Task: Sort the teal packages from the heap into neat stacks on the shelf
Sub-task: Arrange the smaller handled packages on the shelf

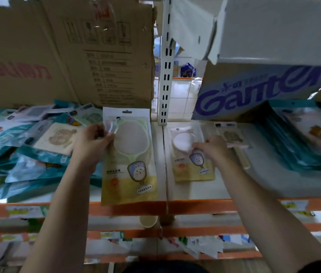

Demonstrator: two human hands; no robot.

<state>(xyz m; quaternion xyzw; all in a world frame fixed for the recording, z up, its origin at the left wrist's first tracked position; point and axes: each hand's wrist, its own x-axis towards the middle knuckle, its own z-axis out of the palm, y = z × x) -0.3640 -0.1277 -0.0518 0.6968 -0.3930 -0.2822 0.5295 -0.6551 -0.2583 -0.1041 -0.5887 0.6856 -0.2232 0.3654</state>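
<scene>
Left hand (91, 140) tight around a clear, yellow-bottomed mirror package (130, 154), right hand (212, 147) curled on its twin (193, 171); teal heap (18, 152) leftward.

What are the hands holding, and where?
The left hand pinches a yellow mirror package by its upper left edge. The right hand rests on a second yellow package lying on the shelf; whether it grips it cannot be told.
</scene>
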